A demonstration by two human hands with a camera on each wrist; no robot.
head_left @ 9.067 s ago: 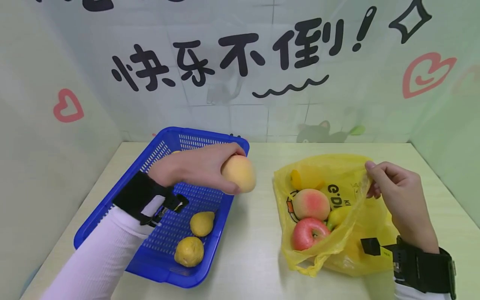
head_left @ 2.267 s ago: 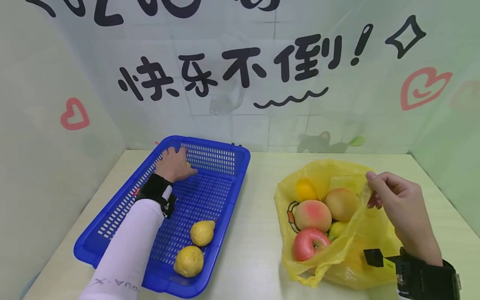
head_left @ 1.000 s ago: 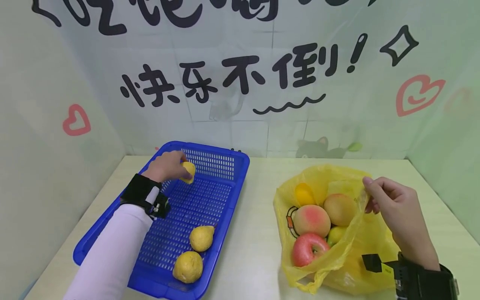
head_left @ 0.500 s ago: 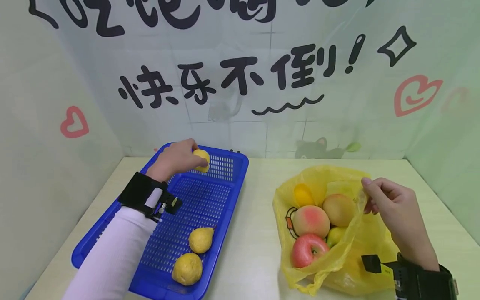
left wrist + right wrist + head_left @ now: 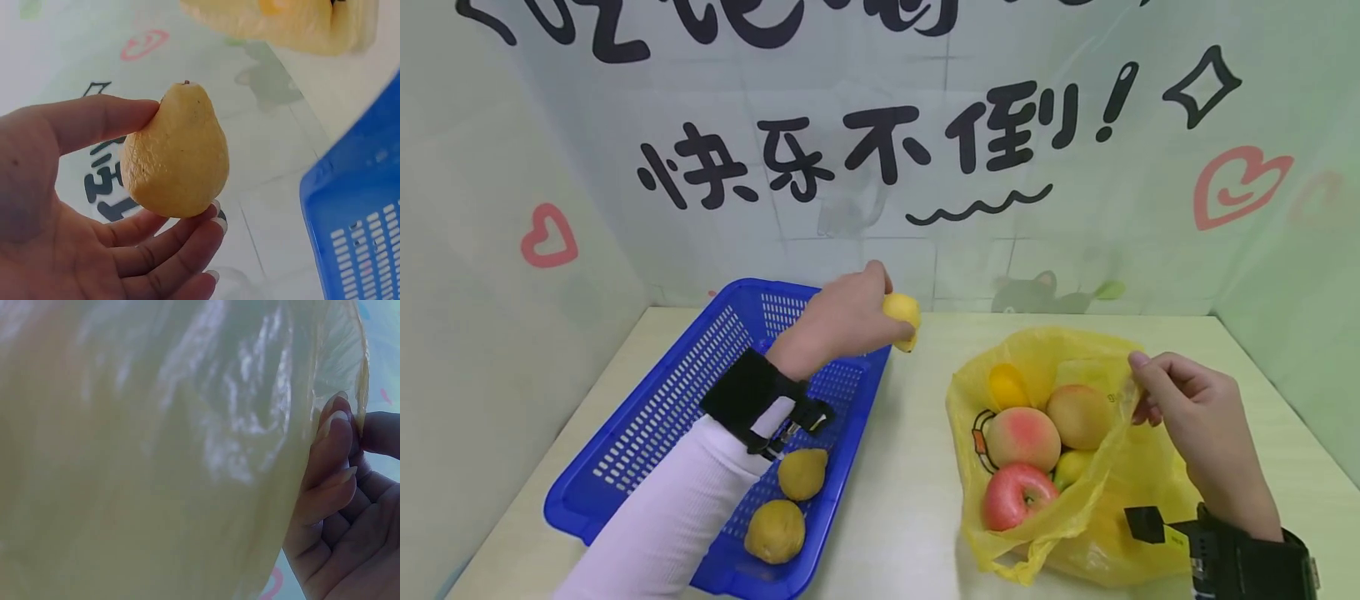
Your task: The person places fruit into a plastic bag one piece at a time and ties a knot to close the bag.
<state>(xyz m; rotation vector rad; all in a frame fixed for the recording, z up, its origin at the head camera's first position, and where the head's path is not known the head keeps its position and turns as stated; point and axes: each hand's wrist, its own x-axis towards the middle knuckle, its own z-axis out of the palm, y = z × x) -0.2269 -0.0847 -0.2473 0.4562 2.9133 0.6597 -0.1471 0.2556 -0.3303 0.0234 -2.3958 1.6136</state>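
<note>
My left hand (image 5: 842, 321) pinches a yellow pear (image 5: 178, 153) between thumb and fingers, above the far right corner of the blue basket (image 5: 874, 392). In the left wrist view its stem end points up past the thumb. My right hand (image 5: 1195, 412) pinches the rim of a yellow plastic bag (image 5: 1138, 483), holding its mouth wide. Inside the bag lie a blushed peach (image 5: 1022, 439), a paler peach-like fruit (image 5: 1078, 417), a red apple (image 5: 1017, 497), a yellow-green fruit (image 5: 1071, 469) and an orange-yellow one (image 5: 1007, 386). The right wrist view is mostly filled by the bag's film (image 5: 187, 487).
Two more yellow pears, one (image 5: 802, 474) behind the other (image 5: 775, 532), lie at the basket's near right side. A strip of pale table (image 5: 902, 492) separates basket and bag. Behind stands a wall (image 5: 850, 200) with black lettering.
After setting the pale peach-like fruit in the bag, my left hand has lifted a pear from the basket's far left and carried it right. My right hand keeps its hold on the rim.
</note>
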